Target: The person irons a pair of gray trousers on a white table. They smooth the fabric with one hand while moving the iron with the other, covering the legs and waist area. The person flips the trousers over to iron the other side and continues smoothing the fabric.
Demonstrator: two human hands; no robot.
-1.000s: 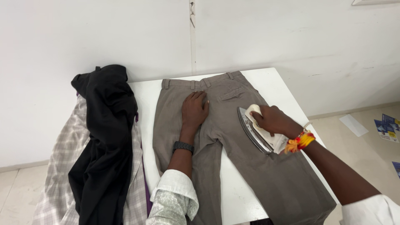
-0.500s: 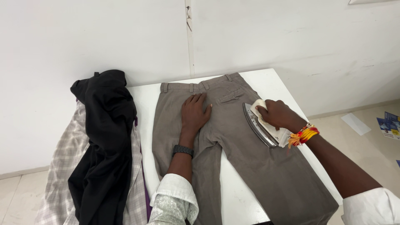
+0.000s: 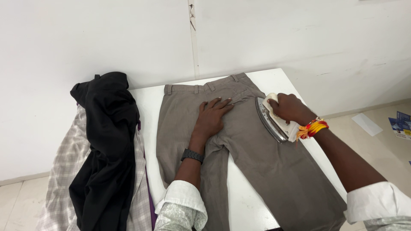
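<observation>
1. Two hands on grey trousers [image 3: 239, 149] laid flat, waistband toward the wall, on a white table [image 3: 147, 102].
2. Left hand [image 3: 212, 116] open, palm down, fingers spread on the seat; since a second ago it slid right, fingertips now by the back pocket.
3. Right hand [image 3: 291, 108] closed around the handle of an iron [image 3: 270, 119]; the iron sits tilted on its edge, soleplate facing left, at the right hip.
4. Iron has moved up from the upper leg toward the waistband; pressing appears to have reached the pocket area, left hand flattening cloth just beside it.
5. Black garment [image 3: 105, 145] lies over a checked cloth [image 3: 60, 179] left of the table, untouched.
6. Papers [image 3: 400, 124] on the floor, far right.
</observation>
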